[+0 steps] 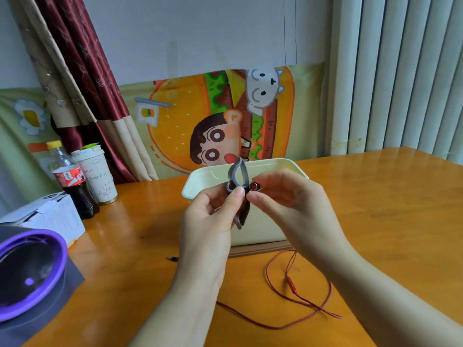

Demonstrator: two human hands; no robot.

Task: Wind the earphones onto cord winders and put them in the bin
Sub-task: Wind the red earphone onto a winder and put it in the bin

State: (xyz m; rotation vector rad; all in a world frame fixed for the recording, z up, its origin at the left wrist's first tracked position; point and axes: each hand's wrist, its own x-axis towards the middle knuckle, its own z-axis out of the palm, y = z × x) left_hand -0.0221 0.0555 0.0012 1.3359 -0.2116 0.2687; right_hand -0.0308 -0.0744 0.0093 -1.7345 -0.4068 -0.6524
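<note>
Left hand [208, 216] pinches one grey cord winder [236, 171], right hand [290, 204] one red earbud [254, 186]. One bin [263, 230], one cola bottle [72, 181], one handwritten cup [100, 179].

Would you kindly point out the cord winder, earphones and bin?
cord winder [239, 161]: head view, top of grey loop.
earphones [291, 284]: head view, inline remote on red cable.
bin [265, 231]: head view, front wall.

grey cord winder [237, 181] held upright in front of the cream bin [200, 175], earbud [254, 187] pinched beside the winder, red cord [291, 284] sprawled loose below
</note>
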